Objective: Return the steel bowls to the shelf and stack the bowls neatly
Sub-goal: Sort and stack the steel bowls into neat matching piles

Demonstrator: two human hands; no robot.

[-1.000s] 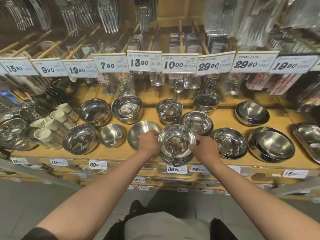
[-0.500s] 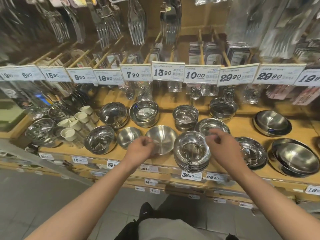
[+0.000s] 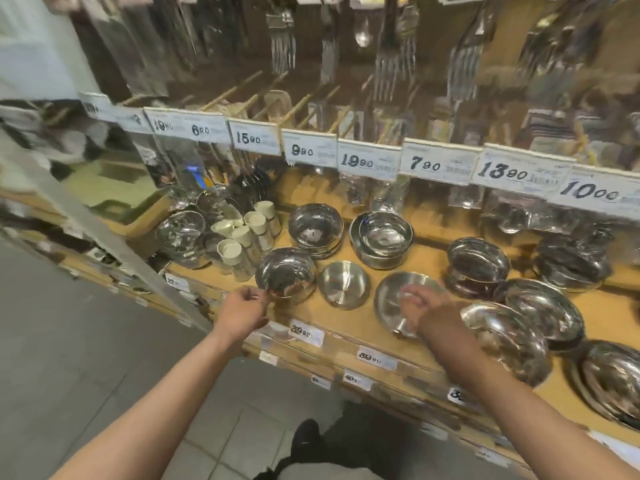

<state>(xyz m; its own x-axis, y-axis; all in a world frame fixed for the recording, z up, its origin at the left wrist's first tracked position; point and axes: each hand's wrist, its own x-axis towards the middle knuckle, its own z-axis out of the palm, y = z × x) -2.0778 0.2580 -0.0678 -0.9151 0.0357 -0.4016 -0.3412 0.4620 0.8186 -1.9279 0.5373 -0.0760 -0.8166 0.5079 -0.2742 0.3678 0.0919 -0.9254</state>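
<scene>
Both hands hold nothing. The left hand (image 3: 242, 311) hangs at the front edge of the wooden shelf (image 3: 349, 327), fingers loosely curled, with its fingertips very near the near rim of a shiny deep bowl (image 3: 286, 274); blur hides whether they touch it. The right hand (image 3: 427, 315) hovers with relaxed, slightly bent fingers over a wide shallow bowl (image 3: 398, 299), gripping nothing.

Between the two hands sits a small matte bowl (image 3: 343, 284), single and unstacked. Beyond the left hand's reach stand two stacks, one of rounded bowls (image 3: 316, 230) and one of straight-sided bowls (image 3: 381, 239). Past the right hand, further along the shelf, lie a deep stacked pair (image 3: 478, 265) and a stack of bowls (image 3: 509, 336) just beside the right forearm.

By the look of it, most of the bowls are already on the shelf and several are nested, so the returning seems largely done. What is left is tidying: the three loose bowls near the hands probably need sorting onto matching stacks.

Price tags (image 3: 369, 160) hang in a row above the bowls and read, left to right, 6.90, 15.90, 9.90, 19.90, 7.90, 13.90 and 10.00. The small print beside the figures is too blurred to read. Tags on the shelf's front edge are smeared; one seems to end in 9.90. No brand name is legible.
</scene>
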